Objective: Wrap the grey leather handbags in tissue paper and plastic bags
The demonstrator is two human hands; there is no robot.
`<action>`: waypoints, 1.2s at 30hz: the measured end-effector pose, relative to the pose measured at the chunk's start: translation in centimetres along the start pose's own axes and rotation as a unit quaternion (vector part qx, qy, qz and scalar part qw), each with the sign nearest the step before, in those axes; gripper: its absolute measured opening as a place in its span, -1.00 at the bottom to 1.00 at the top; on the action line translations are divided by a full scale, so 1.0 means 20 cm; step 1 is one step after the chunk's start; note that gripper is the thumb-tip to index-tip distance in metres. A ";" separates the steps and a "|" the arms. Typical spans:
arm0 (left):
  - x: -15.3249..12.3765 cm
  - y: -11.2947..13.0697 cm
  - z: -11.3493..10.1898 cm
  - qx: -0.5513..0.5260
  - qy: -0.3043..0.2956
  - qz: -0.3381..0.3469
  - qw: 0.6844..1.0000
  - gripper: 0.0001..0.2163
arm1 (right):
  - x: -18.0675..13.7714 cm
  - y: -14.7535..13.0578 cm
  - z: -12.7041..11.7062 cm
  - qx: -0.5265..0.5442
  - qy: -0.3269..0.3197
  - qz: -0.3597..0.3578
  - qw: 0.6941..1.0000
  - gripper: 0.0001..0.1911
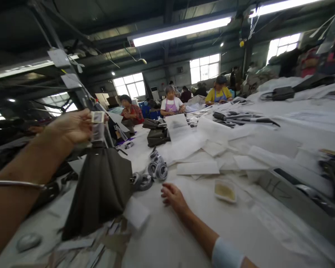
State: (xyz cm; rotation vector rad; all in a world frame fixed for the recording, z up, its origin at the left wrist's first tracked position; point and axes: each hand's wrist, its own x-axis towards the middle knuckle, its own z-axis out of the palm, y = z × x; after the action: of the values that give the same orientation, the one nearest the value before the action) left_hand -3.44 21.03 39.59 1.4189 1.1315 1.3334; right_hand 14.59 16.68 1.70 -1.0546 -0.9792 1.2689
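Note:
My left hand [79, 124] is raised at the left, its fingers closed on a small translucent tag [98, 128] with a pale frame at its top. Directly below the tag hangs or stands a dark grey bag [103, 190]; whether the two are joined I cannot make out. My right hand [173, 198] is over the white table [167, 230], fingers loosely bent and apart, with nothing visible in them. Just beyond it lie several coiled grey straps [158, 167]. A shallow dish of yellowish stuff [225, 191] sits to its right.
Grey box [298, 204] with things inside stands at the right. White sheets [198, 167] and dark bags [158, 137] cover the table farther back. Loose strips and cards [86, 245] lie at the lower left, near a round metallic object [28, 242]. Several co-workers sit across the table.

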 end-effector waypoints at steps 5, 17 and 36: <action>-0.33 -0.20 0.22 -0.152 -0.048 -0.103 0.982 -0.78 | -0.32 -0.18 -0.15 0.126 -0.035 0.017 0.991 -0.20; -0.52 -0.98 0.40 0.313 -0.245 0.181 0.900 -0.58 | -0.63 -0.20 -0.32 0.137 0.054 -0.072 0.987 0.12; -1.25 -1.31 0.28 0.306 -0.030 0.455 0.836 -0.45 | -0.82 -0.56 -0.10 0.129 0.105 -0.105 0.980 -0.54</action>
State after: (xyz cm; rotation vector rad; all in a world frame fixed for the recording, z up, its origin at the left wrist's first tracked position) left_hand 0.21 2.37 8.34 2.6810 0.8751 1.5750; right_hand 18.20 0.08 12.17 -0.8405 -0.7211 1.0550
